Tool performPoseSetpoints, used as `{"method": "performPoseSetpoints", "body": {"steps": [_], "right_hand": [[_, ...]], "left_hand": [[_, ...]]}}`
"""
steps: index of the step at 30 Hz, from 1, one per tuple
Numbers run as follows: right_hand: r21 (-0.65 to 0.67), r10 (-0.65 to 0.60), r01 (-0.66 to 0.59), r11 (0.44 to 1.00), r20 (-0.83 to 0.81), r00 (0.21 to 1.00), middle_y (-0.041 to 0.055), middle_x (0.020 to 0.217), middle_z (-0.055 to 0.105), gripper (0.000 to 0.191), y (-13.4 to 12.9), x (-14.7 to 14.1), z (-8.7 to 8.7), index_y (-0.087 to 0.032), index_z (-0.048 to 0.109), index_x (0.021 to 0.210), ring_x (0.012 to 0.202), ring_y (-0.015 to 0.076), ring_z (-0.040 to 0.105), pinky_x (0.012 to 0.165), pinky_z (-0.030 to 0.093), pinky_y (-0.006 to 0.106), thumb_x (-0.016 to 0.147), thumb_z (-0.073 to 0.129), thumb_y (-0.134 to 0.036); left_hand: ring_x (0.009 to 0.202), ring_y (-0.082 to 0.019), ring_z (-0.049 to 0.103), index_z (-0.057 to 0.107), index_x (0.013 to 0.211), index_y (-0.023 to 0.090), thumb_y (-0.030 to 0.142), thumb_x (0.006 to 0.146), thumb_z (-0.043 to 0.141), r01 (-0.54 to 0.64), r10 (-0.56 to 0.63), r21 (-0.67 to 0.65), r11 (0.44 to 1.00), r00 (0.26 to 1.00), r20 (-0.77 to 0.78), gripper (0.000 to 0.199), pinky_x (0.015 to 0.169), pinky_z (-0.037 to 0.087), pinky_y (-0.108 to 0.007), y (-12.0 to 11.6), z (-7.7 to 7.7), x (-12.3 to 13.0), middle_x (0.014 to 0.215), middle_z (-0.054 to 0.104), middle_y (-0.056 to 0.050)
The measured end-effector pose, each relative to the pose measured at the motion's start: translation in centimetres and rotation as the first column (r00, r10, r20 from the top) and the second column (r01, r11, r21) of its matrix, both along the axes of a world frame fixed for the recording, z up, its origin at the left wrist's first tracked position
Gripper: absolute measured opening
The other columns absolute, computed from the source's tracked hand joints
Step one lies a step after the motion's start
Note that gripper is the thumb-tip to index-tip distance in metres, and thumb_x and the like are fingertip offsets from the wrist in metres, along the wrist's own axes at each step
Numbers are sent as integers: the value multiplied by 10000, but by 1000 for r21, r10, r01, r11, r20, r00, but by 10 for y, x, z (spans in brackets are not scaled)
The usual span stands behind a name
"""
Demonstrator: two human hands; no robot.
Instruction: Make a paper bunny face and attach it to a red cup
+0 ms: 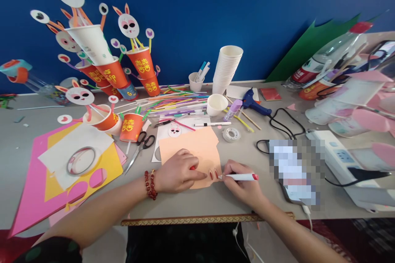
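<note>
A sheet of pale orange paper [188, 144] lies in front of me, with two long ear shapes [213, 173] drawn on it and coloured red inside. My left hand [179, 171] rests on this sheet, index finger stretched toward the ears, other fingers curled round a small red piece that looks like a marker cap [193, 167]. With my right hand [243, 185] I grip a white marker with a red end [240, 177], its tip at the right ear. Under the orange sheet sits white paper [158, 131], and a small rabbit face [175, 130] lies at its upper edge.
Scissors [138, 150] and coloured paper [31, 181] with a tape roll [81, 160] lie left. Rabbit-faced cups [140, 63] stand behind. Coloured sticks [175, 100], stacked cups [226, 70], a glue gun [254, 102] and clear tape [231, 134] are ahead; a phone [293, 172] and power strip [339, 152] right.
</note>
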State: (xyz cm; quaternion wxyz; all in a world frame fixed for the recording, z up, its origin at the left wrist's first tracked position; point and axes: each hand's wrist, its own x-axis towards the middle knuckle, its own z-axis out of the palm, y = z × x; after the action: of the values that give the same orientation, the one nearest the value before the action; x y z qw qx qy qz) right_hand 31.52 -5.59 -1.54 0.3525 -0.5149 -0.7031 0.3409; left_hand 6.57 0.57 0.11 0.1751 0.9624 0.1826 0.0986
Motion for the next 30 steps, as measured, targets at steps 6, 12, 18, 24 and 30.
{"method": "performPoseSetpoints", "body": {"steps": [6,12,18,24,30], "right_hand": [[-16,8,-8,1000,-11,1000,-48,576,449,190,0,0,1,-217,427,661,512,117,405,510,308,242,816,528,-174],[-9,8,-8,1000,-9,1000,-42,586,467,184,0,1,1,-216,431,661,516,118,416,510,311,242,814,524,-174],[-4,1,-1,1000,6,1000,-48,572,455,195,0,0,1,-219,415,657,507,115,406,506,305,240,807,530,-171],[-19,0,1,1000,8,1000,-44,570,468,181,1,0,2,-219,427,657,505,118,414,500,306,240,800,528,-170],[-38,-11,11,999,-15,1000,-45,574,458,196,-1,1,0,-221,426,658,507,121,407,496,305,243,819,535,-190]], "left_hand": [[756,-184,446,644,1162,293,193,873,476,-5,5,-1,1000,1000,-16,349,832,337,-357,0,1,1,825,484,-24],[753,-185,447,645,1164,292,198,874,477,-3,3,0,1000,1000,-14,348,828,338,-358,0,0,1,824,486,-25],[746,-186,435,650,1153,289,207,876,473,-2,2,12,1000,1000,0,339,812,337,-357,1,0,1,824,486,-28],[751,-187,434,641,1171,291,205,876,480,-1,1,14,1000,1000,4,347,832,336,-360,0,0,0,830,486,-28],[744,-187,426,640,1163,294,210,875,486,1,0,23,1000,1000,-20,337,820,338,-355,0,0,0,826,480,-26]]}}
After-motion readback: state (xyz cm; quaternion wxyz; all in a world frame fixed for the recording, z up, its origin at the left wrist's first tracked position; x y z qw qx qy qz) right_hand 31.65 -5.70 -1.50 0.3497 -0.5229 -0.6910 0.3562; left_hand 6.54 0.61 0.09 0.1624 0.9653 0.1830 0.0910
